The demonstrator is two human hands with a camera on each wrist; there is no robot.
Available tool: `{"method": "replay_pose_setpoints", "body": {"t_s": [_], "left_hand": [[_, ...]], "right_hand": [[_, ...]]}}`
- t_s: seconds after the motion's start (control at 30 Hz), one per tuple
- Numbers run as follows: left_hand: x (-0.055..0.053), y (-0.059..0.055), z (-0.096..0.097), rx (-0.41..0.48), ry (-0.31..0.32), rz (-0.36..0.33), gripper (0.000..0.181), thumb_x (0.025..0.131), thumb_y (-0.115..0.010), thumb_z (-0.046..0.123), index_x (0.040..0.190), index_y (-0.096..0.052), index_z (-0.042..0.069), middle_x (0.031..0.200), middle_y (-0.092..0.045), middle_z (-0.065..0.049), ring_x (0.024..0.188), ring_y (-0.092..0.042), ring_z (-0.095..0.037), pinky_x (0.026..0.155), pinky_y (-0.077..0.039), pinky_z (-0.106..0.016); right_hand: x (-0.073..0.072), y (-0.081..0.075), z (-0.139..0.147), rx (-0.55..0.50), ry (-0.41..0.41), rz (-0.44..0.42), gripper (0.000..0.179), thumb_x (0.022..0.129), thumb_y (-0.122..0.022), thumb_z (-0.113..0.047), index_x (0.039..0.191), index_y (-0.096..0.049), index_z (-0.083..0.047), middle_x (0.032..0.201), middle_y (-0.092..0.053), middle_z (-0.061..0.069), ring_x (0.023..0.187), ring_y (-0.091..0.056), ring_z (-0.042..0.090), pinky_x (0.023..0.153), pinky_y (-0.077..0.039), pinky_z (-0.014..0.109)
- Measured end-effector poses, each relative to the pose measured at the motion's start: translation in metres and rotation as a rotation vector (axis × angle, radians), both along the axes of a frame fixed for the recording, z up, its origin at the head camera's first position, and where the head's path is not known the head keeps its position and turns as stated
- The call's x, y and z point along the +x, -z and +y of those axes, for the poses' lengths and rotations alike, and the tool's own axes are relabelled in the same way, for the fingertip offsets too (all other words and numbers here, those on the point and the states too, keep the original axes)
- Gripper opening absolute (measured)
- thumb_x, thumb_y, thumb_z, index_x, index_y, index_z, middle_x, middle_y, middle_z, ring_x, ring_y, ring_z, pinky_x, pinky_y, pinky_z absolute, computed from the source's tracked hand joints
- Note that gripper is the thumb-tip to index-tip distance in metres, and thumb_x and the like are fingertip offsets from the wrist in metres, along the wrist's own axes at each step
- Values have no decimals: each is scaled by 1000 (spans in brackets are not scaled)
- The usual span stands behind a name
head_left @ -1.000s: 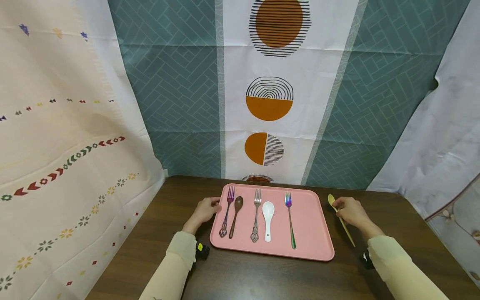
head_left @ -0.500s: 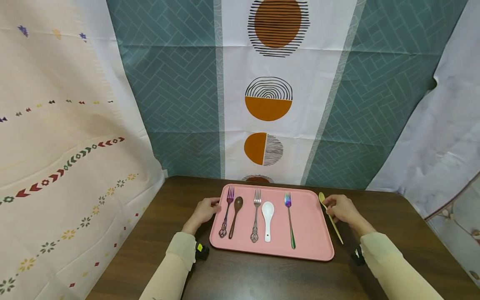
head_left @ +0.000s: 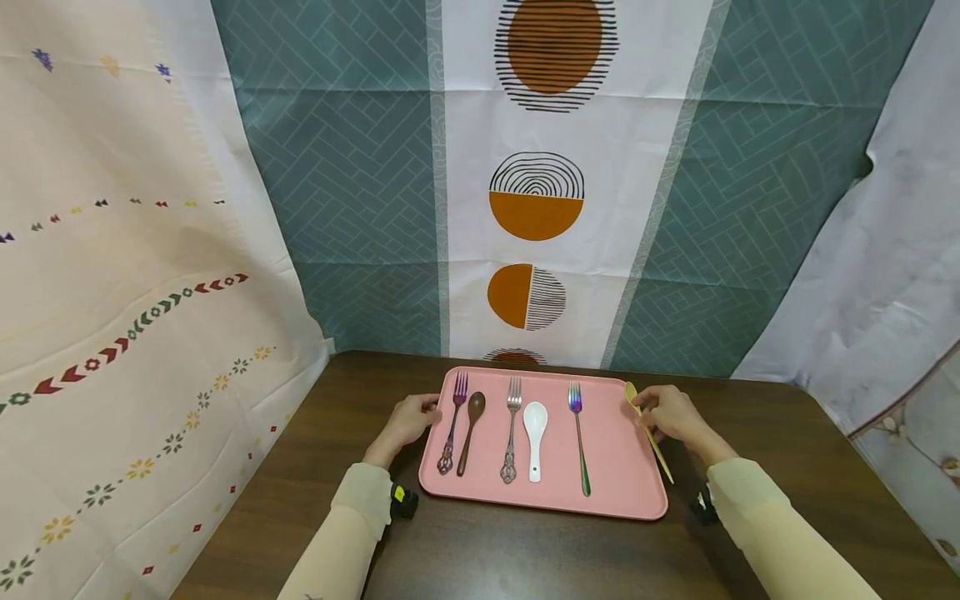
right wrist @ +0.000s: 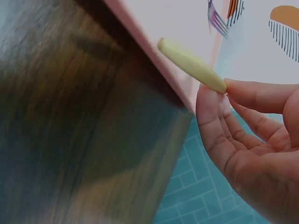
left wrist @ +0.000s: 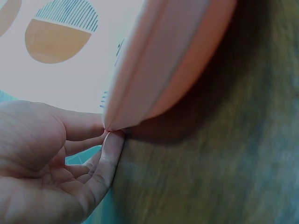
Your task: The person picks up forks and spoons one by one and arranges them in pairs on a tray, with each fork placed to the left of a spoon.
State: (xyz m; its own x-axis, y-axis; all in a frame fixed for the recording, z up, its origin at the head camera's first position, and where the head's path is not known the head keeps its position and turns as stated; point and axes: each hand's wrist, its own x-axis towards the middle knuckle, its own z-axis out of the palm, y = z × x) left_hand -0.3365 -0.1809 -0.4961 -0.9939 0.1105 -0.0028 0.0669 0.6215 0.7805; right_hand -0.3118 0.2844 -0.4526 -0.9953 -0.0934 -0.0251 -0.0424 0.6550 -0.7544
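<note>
A yellow spoon hangs over the right rim of the pink tray, tilted with its bowl toward the back. My right hand pinches it between thumb and fingers; the handle end juts out in the right wrist view. At the tray's left edge, my left hand pinches the rim, thumb and fingertips meeting there in the left wrist view. On the tray lie a purple fork, a brown spoon, a silver fork, a white spoon and a rainbow-coloured fork.
The tray stands on a dark wooden table, near its back edge. A patterned teal and white cloth hangs behind the table. Pale cloths flank it, one on the left and one on the right.
My right hand has carried the yellow spoon leftward, from over the table beside the tray to the tray's right rim. My left hand has stayed at the tray's left edge.
</note>
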Motion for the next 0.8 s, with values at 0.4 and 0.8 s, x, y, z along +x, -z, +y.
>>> {"method": "replay_pose_setpoints", "body": {"t_s": [0.4,0.8], "left_hand": [[1,0,0,8,9,-9,42,101,-64,8,141,-61,-3,108,-69,-11,96,-61,-25,96,-54,-47],[-1,2,-1,10,2,-10,42,101,-64,9,141,-61,-3,109,-69,-11,96,-61,-25,97,-54,-48]], "right_hand": [[-4,3,-18,19,-9,8,32,82,-65,10,114,-67,14,79,-64,12,56,-60,17,52,-58,36],[-7,6,-41,64,4,-8,27,81,-67,10,108,-69,12,71,-63,9,54,-58,14,51,-54,30]]}}
